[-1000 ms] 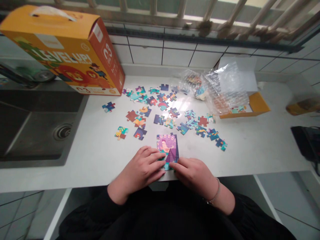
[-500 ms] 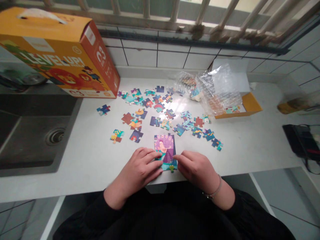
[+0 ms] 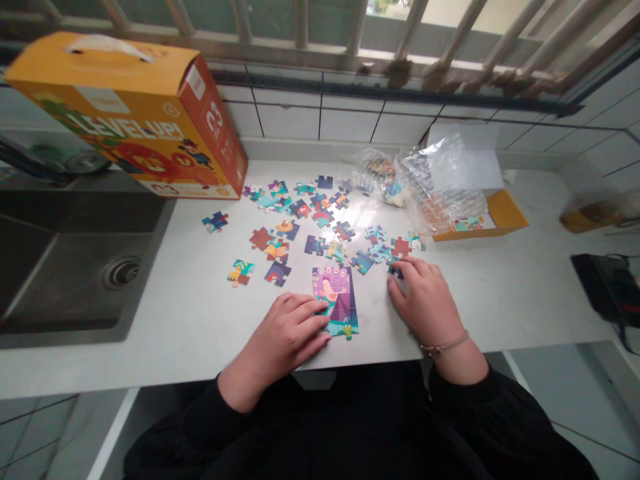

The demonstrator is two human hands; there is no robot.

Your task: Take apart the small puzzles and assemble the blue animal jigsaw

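A small joined puzzle section (image 3: 340, 300) with a pink bird on purple lies near the counter's front edge. My left hand (image 3: 295, 330) rests flat, its fingertips on the section's left side. To the right, my right hand (image 3: 425, 297) is over the loose pieces, thumb and fingertips around a dark blue puzzle piece (image 3: 396, 272); whether it is lifted I cannot tell. The hand hides other pieces there. Just beyond its fingers lie a brown piece (image 3: 401, 247) and a light blue piece (image 3: 381, 252). Several more loose pieces (image 3: 315, 245) are spread behind the section.
A large orange puzzle box (image 3: 150, 127) stands at the back left, beside a steel sink (image 3: 150, 287). Back right are crumpled clear plastic bags (image 3: 430, 180) and an open yellow box (image 3: 507, 213). A black object (image 3: 605, 287) lies far right.
My right hand has left the joined section and moved right and away from me to the loose pieces. My left hand stays on the section. The view has shifted slightly.
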